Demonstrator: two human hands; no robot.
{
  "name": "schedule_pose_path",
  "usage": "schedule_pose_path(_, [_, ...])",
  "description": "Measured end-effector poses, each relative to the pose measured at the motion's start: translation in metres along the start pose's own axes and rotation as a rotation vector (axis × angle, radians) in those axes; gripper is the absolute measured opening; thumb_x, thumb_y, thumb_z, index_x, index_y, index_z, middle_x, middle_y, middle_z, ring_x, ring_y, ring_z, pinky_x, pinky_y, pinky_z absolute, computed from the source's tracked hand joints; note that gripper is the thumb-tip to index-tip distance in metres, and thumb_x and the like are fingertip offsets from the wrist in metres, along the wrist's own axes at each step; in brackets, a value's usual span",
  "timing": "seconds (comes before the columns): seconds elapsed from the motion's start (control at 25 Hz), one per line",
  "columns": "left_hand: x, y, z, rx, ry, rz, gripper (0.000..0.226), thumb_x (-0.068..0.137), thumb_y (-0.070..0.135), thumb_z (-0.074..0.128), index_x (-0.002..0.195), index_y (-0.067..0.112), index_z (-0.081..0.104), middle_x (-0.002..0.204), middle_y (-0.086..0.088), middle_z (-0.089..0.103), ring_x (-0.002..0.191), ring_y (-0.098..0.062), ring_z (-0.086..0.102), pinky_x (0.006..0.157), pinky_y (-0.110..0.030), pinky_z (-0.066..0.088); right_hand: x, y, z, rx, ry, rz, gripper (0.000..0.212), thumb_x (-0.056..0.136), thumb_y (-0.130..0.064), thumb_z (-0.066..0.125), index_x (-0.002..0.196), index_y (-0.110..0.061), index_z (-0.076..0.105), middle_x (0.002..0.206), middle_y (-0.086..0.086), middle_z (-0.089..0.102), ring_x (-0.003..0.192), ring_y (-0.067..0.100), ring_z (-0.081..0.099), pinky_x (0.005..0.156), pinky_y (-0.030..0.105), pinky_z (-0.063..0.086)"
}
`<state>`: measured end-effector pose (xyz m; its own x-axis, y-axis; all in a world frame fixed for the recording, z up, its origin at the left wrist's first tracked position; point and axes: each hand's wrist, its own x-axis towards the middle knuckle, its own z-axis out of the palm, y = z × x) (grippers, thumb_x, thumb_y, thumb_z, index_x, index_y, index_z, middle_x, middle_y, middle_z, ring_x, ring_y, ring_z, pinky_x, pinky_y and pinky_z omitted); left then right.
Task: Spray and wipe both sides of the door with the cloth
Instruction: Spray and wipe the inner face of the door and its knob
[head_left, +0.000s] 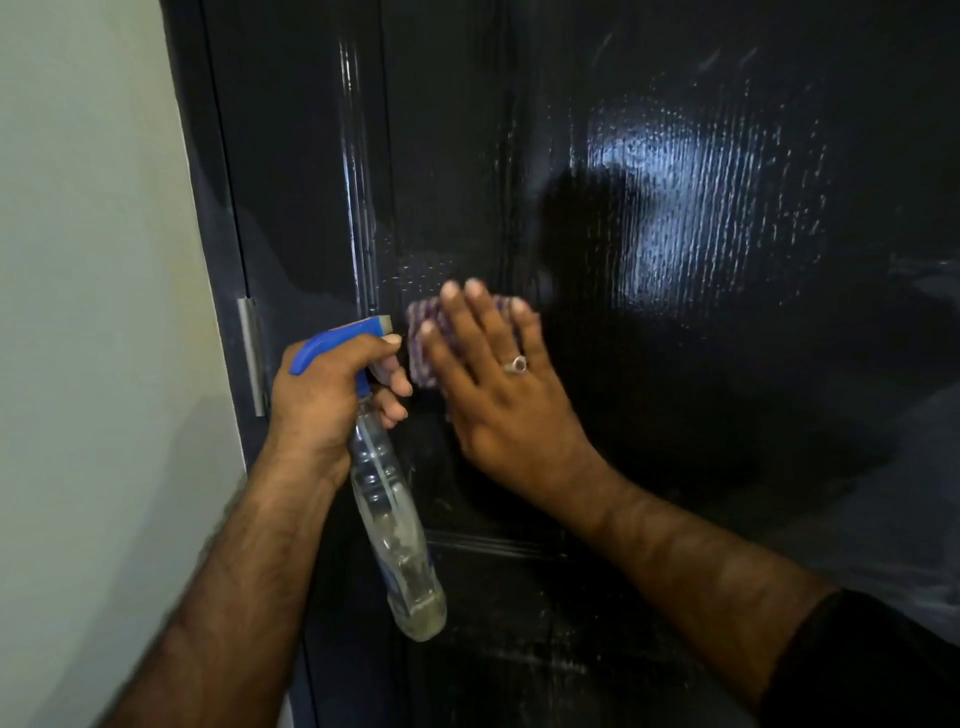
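Glossy dark door (675, 218) — right hand (498, 395) flat, pressing ribbed cloth (421, 358); left hand (327, 400) gripping clear spray bottle (395, 540).

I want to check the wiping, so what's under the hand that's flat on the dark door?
A purple patterned cloth lies under the right hand, pressed against the glossy dark door. Only its left edge shows; the rest is covered.

The left hand (327, 400), its bare forearm rising from seven o'clock, has its grip curled tight, fingers wrapped and index finger hooked forward. The right hand (498, 384) lies flat with fingers spread, pointing to eleven o'clock, a silver ring (517, 365) on one finger, its forearm reaching in from four o'clock.
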<state>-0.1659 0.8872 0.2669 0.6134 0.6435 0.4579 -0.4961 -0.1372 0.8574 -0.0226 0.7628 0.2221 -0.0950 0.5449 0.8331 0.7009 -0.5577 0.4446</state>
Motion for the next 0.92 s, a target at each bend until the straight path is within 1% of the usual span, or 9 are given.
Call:
schedule_pose_path(0.08, [0.001, -0.003, -0.008, 0.004, 0.018, -0.026, 0.027, 0.092, 0.015, 0.068, 0.065, 0.01, 0.068, 0.063, -0.014, 0.067, 0.045, -0.022, 0.058, 0.048, -0.026, 0.047, -0.037, 0.004, 0.0, -0.029, -0.096, -0.15, 0.07, 0.108, -0.033, 0.051, 0.17, -0.01, 0.027, 0.178, 0.021, 0.009, 0.166, 0.04, 0.004, 0.131, 0.062, 0.014])
schedule_pose_path(0.16, [0.003, -0.007, -0.022, 0.03, 0.046, -0.046, 0.02, 0.092, 0.015, 0.068, 0.073, 0.008, 0.071, 0.07, -0.015, 0.072, 0.055, -0.022, 0.067, 0.051, -0.027, 0.052, -0.047, 0.028, -0.014, -0.036, -0.044, -0.158, 0.068, 0.107, -0.031, 0.054, 0.168, -0.011, 0.032, 0.177, 0.02, 0.015, 0.166, 0.04, 0.01, 0.13, 0.063, 0.019])
schedule_pose_path(0.28, [0.002, -0.011, -0.041, 0.078, 0.107, -0.014, 0.016, 0.09, 0.013, 0.07, 0.076, 0.009, 0.074, 0.073, -0.014, 0.073, 0.07, -0.023, 0.073, 0.062, -0.03, 0.058, -0.005, 0.071, -0.035, -0.104, 0.131, 0.103, 0.062, 0.11, -0.033, 0.05, 0.166, -0.011, 0.038, 0.175, 0.023, 0.02, 0.164, 0.044, 0.015, 0.13, 0.064, 0.018])
schedule_pose_path(0.44, [-0.008, -0.009, -0.052, 0.063, 0.175, 0.033, 0.023, 0.089, 0.005, 0.065, 0.066, 0.009, 0.067, 0.057, -0.008, 0.059, 0.051, -0.021, 0.059, 0.059, -0.034, 0.049, 0.072, 0.054, -0.03, -0.104, 0.189, 0.354, 0.065, 0.109, -0.037, 0.041, 0.169, -0.012, 0.03, 0.176, 0.027, 0.014, 0.164, 0.046, 0.011, 0.131, 0.064, 0.008])
schedule_pose_path(0.52, [-0.008, -0.009, -0.062, 0.009, 0.231, 0.041, 0.018, 0.087, 0.005, 0.065, 0.07, 0.008, 0.07, 0.059, -0.009, 0.06, 0.054, -0.024, 0.061, 0.059, -0.034, 0.05, 0.08, 0.02, -0.015, -0.075, 0.161, 0.236, 0.067, 0.106, -0.033, 0.046, 0.167, -0.01, 0.032, 0.176, 0.027, 0.015, 0.164, 0.046, 0.011, 0.13, 0.065, 0.009])
schedule_pose_path(0.64, [-0.006, -0.01, -0.078, 0.021, 0.23, 0.046, 0.012, 0.082, 0.012, 0.068, 0.075, 0.004, 0.073, 0.067, -0.017, 0.067, 0.066, -0.031, 0.069, 0.063, -0.035, 0.056, 0.044, -0.02, 0.013, -0.051, -0.036, -0.135, 0.065, 0.106, -0.033, 0.047, 0.165, -0.007, 0.037, 0.176, 0.024, 0.016, 0.165, 0.043, 0.007, 0.13, 0.064, 0.01])
schedule_pose_path(0.76, [-0.005, -0.013, -0.083, 0.071, 0.215, 0.059, 0.017, 0.087, 0.01, 0.067, 0.071, 0.007, 0.074, 0.066, -0.017, 0.068, 0.068, -0.033, 0.069, 0.065, -0.037, 0.055, 0.011, -0.002, 0.007, -0.094, -0.167, -0.449, 0.066, 0.106, -0.039, 0.046, 0.165, -0.01, 0.039, 0.177, 0.019, 0.017, 0.166, 0.04, 0.006, 0.131, 0.062, 0.011])
schedule_pose_path(0.84, [-0.007, -0.014, -0.085, 0.077, 0.22, 0.065, 0.02, 0.089, 0.009, 0.067, 0.07, 0.009, 0.074, 0.065, -0.014, 0.068, 0.068, -0.032, 0.07, 0.066, -0.038, 0.055, 0.034, 0.026, -0.007, -0.115, -0.067, -0.39, 0.065, 0.106, -0.04, 0.047, 0.164, -0.011, 0.04, 0.177, 0.018, 0.021, 0.165, 0.039, 0.012, 0.131, 0.061, 0.014])
schedule_pose_path(0.92, [-0.008, -0.015, -0.086, 0.066, 0.224, 0.054, 0.02, 0.09, 0.009, 0.067, 0.071, 0.008, 0.074, 0.065, -0.014, 0.068, 0.068, -0.031, 0.07, 0.065, -0.038, 0.056, 0.084, 0.045, -0.019, -0.133, 0.063, -0.13, 0.064, 0.108, -0.039, 0.045, 0.164, -0.01, 0.04, 0.177, 0.018, 0.022, 0.165, 0.039, 0.015, 0.131, 0.062, 0.015])
